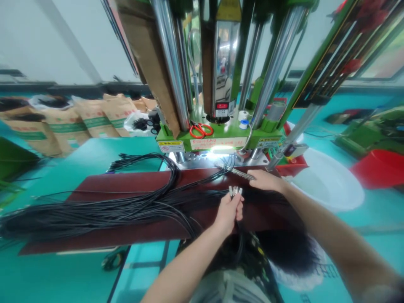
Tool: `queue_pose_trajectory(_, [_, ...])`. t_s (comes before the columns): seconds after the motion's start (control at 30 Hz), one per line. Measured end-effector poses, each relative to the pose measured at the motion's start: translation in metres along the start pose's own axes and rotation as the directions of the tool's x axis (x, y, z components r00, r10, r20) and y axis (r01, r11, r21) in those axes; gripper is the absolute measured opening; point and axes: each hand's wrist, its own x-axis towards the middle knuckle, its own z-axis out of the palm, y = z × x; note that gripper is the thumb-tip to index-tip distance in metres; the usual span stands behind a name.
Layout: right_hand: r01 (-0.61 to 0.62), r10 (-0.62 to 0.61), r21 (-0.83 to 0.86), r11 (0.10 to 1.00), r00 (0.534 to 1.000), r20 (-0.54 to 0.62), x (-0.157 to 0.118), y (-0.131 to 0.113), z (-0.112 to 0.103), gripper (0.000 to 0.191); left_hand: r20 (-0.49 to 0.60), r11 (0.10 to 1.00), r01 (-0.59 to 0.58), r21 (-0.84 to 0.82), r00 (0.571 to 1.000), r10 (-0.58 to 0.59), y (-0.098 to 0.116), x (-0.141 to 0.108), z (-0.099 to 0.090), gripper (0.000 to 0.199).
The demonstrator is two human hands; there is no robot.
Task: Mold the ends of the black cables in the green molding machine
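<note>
My left hand [227, 211] is closed round several black cables, whose silver metal connectors [235, 192] stick up above the fingers. To its right and farther off, my right hand [265, 180] grips a thin metal tool [241, 173] that points left towards the lit base of the green machine [221, 145]. Black cable ends meet the tool's tip there; the exact contact is too small to tell. A long bundle of black cables [94, 219] lies over the dark red board [104, 182], left of my hands.
Red-handled scissors [201, 131] and a blue-and-white spool [244, 123] sit on the machine's ledge. At the right are a white basin [331, 181] and a red bucket [380, 168]. Paper sacks [67, 122] stand at the back left; a bag of black material [284, 252] is below my right arm.
</note>
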Motion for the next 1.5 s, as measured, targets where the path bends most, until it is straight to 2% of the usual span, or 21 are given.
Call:
queue_pose_trajectory(0.1, [-0.07, 0.064, 0.14, 0.988, 0.997, 0.04, -0.035, 0.002, 0.006, 0.01, 0.004, 1.0, 0.015, 0.028, 1.0, -0.015, 0.001, -0.001, 0.003, 0.042])
queue_pose_trajectory(0.13, [-0.13, 0.12, 0.258, 0.957, 0.991, 0.055, -0.047, 0.003, 0.013, 0.012, 0.013, 0.999, 0.023, 0.045, 1.0, -0.024, 0.0, -0.001, 0.006, 0.042])
queue_pose_trajectory(0.17, [-0.192, 0.178, 0.415, 0.89, 0.981, 0.073, -0.058, 0.004, 0.021, 0.016, 0.024, 0.997, 0.034, 0.069, 0.999, -0.036, -0.001, -0.001, 0.008, 0.042])
queue_pose_trajectory(0.2, [-0.234, 0.223, 0.586, 0.776, 0.97, 0.092, -0.068, 0.005, 0.03, 0.022, 0.034, 0.994, 0.046, 0.1, 0.998, -0.05, -0.002, -0.001, 0.011, 0.041])
queue_pose_trajectory(0.23, [-0.243, 0.255, 0.742, 0.625, 0.962, 0.101, -0.076, 0.005, 0.04, 0.026, 0.044, 0.989, 0.056, 0.136, 0.997, -0.062, -0.003, -0.001, 0.014, 0.04])
queue_pose_trajectory(0.27, [-0.217, 0.275, 0.857, 0.467, 0.957, 0.092, -0.083, 0.004, 0.049, 0.028, 0.049, 0.982, 0.064, 0.176, 0.996, -0.073, -0.005, -0.001, 0.018, 0.039])
queue_pose_trajectory(0.33, [-0.111, 0.304, 0.965, 0.236, 0.952, 0.035, -0.092, 0.0, 0.064, 0.029, 0.05, 0.965, 0.081, 0.25, 0.994, -0.096, -0.009, 0.0, 0.024, 0.036])
queue_pose_trajectory(0.37, [-0.063, 0.326, 0.985, 0.161, 0.945, 0.008, -0.094, -0.002, 0.07, 0.032, 0.05, 0.956, 0.089, 0.278, 0.993, -0.107, -0.012, 0.001, 0.027, 0.035])
queue_pose_trajectory(0.43, [0.004, 0.36, 0.997, 0.083, 0.932, -0.033, -0.096, -0.004, 0.076, 0.037, 0.05, 0.943, 0.099, 0.317, 0.991, -0.121, -0.016, 0.003, 0.032, 0.035])
queue_pose_trajectory(0.53, [0.041, 0.376, 0.998, 0.051, 0.925, -0.057, -0.094, -0.002, 0.081, 0.042, 0.048, 0.937, 0.076, 0.341, 0.994, -0.098, -0.021, 0.006, 0.036, 0.036])
queue_pose_trajectory(0.67, [0.047, 0.376, 0.997, 0.057, 0.924, -0.065, -0.093, 0.002, 0.085, 0.048, 0.017, 0.929, 0.055, 0.365, 0.998, -0.066, -0.024, 0.007, 0.037, 0.033])
queue_pose_trajectory(0.73, [0.048, 0.395, 0.994, 0.103, 0.915, -0.085, -0.094, 0.001, 0.085, 0.052, -0.005, 0.926, 0.049, 0.374, 0.999, -0.051, -0.025, 0.007, 0.037, 0.032])
queue_pose_trajectory(0.87, [0.003, 0.457, 0.967, 0.256, 0.881, -0.124, -0.098, -0.011, 0.083, 0.057, 0.006, 0.913, 0.008, 0.409, 1.0, -0.011, -0.026, 0.005, 0.034, 0.03])
queue_pose_trajectory(0.93, [0.003, 0.464, 0.961, 0.275, 0.875, -0.135, -0.099, -0.015, 0.081, 0.058, 0.038, 0.906, -0.016, 0.422, 0.999, 0.0, -0.025, 0.004, 0.033, 0.029])
queue_pose_trajectory(1.0, [0.033, 0.465, 0.971, 0.238, 0.873, -0.143, -0.1, -0.016, 0.081, 0.055, 0.051, 0.907, -0.054, 0.417, 0.998, 0.036, -0.023, 0.005, 0.031, 0.028])
queue_pose_trajectory(1.07, [0.054, 0.483, 0.985, 0.166, 0.866, -0.129, -0.1, -0.013, 0.082, 0.054, 0.018, 0.921, -0.071, 0.382, 0.997, 0.069, -0.019, 0.006, 0.031, 0.027])
queue_pose_trajectory(1.17, [0.057, 0.518, 0.995, 0.081, 0.85, -0.091, -0.1, -0.006, 0.084, 0.054, -0.02, 0.946, -0.013, 0.325, 1.0, 0.021, -0.012, 0.007, 0.031, 0.03])
queue_pose_trajectory(1.33, [0.09, 0.441, 0.989, 0.115, 0.888, -0.132, -0.1, -0.002, 0.088, 0.053, 0.025, 0.942, 0.11, 0.318, 0.992, -0.124, -0.008, 0.006, 0.037, 0.034])
queue_pose_trajectory(1.5, [0.061, 0.437, 0.989, 0.138, 0.892, -0.116, -0.1, -0.004, 0.086, 0.055, 0.033, 0.95, 0.141, 0.277, 0.987, -0.156, -0.009, 0.006, 0.038, 0.036])
